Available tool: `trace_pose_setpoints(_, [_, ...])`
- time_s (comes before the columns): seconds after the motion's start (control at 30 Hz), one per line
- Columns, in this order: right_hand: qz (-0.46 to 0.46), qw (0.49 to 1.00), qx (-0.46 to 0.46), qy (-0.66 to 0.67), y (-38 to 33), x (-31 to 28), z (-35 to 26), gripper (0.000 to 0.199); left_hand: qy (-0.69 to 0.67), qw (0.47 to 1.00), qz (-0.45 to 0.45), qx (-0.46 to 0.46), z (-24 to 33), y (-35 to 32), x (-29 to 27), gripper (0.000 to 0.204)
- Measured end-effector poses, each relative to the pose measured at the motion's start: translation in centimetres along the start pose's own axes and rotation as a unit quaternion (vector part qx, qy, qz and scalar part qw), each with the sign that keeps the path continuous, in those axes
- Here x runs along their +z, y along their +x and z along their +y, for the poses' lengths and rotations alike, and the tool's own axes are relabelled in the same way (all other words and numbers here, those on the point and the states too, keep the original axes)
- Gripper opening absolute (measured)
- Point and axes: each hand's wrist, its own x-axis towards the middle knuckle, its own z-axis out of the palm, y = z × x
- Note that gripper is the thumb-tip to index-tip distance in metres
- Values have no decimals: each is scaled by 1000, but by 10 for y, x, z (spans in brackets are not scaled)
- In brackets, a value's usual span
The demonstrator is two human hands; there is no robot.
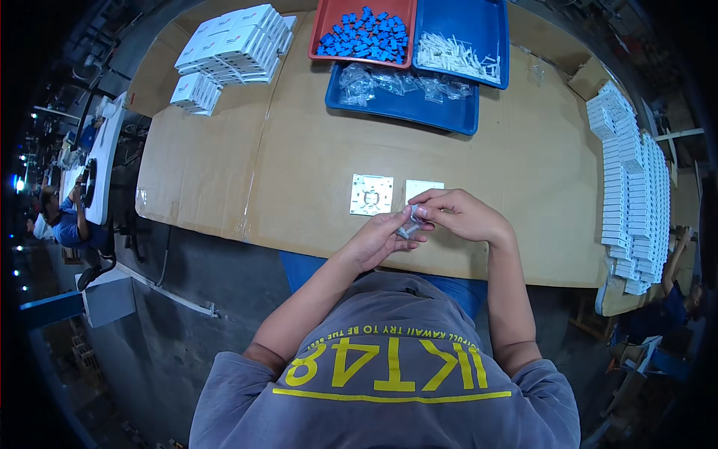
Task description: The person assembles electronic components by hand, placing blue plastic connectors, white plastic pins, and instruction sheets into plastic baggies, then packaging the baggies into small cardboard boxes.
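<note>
Above the table, left hand and right hand pinch a clear packet, probably light, limp, best held by its edges.

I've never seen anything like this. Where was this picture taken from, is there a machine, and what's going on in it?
There's no robot here: just a person's bare hands, seen from a wide camera worn on the head. It looks down, and its lens bends straight edges.

The left hand and right hand together hold what looks like a small clear bag; its contents are hard to make out.

On the cardboard-covered table lie a white square plate and another white square. Farther off, a red tray holds blue pieces, one blue tray slender white pieces, and a lower blue tray clear bags. White stacks stand at left and right.
</note>
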Motion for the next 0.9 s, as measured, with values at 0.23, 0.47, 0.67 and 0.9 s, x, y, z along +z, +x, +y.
trace_pose_setpoints(0.23, [-40, 995, 38, 85, 5, 9, -5, 37, -11, 1000, -10, 18, -5, 1, -2, 44])
trace_pose_setpoints(0.47, [-25, 995, 27, 96, 8, 3, -7, 40, -15, 1000, -2, 20, 6, -1, 5, 44])
trace_pose_setpoints(0.67, [-66, 995, 49, 54, 14, 7, -8, 43, -16, 999, -3, 41, -6, 3, -8, 41])
trace_pose_setpoints(0.9, [-88, 994, 48, 31, 17, 13, -1, 47, -5, 1000, -14, 19, -7, 3, -16, 39])
